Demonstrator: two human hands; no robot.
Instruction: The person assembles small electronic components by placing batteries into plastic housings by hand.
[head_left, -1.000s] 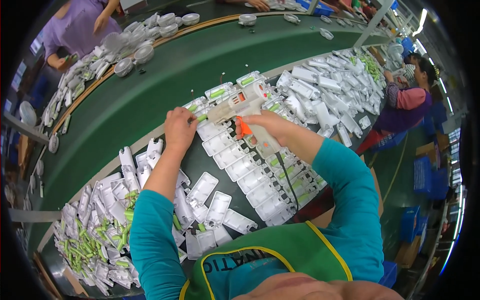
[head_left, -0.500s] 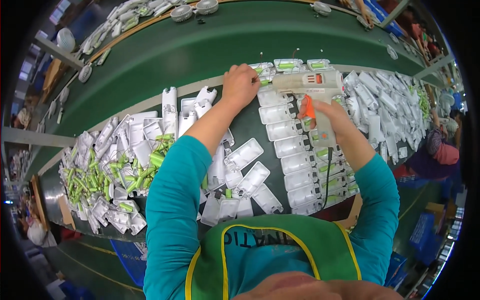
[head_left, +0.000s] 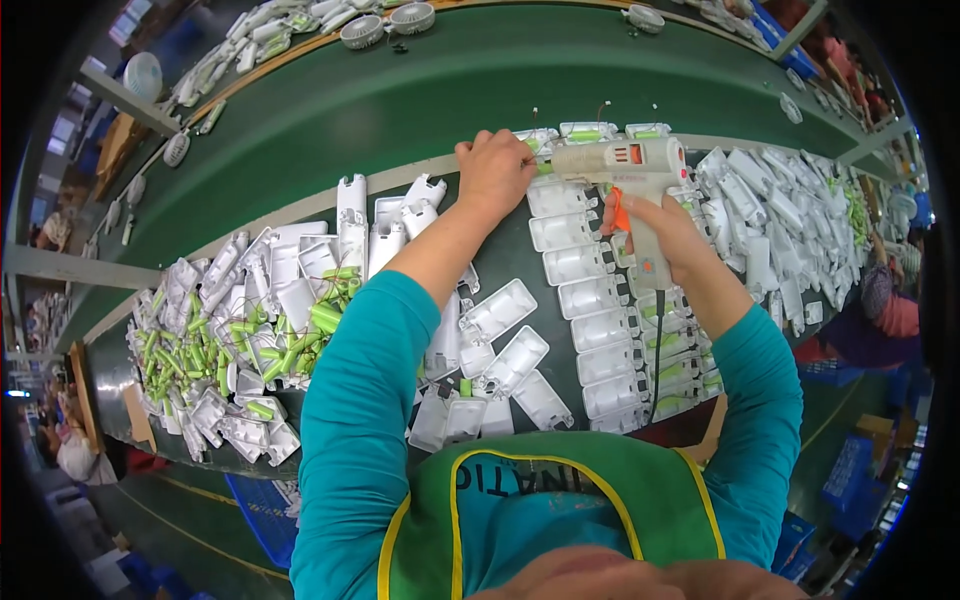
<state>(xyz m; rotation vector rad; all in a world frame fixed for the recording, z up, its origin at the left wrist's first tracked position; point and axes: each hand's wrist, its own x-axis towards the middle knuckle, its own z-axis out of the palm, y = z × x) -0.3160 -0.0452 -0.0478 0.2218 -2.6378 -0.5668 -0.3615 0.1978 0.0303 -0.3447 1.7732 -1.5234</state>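
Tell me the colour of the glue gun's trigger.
Orange, on the beige glue gun in the right hand; head view.

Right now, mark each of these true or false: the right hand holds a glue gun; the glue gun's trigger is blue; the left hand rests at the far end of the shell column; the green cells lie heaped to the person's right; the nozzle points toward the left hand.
1. The right hand holds a glue gun. True.
2. The glue gun's trigger is blue. False: it is orange.
3. The left hand rests at the far end of the column of white shells. True.
4. The green cells lie heaped to the person's right. False: the heap lies to the left, among loose white shells.
5. The nozzle points toward the left hand. True.
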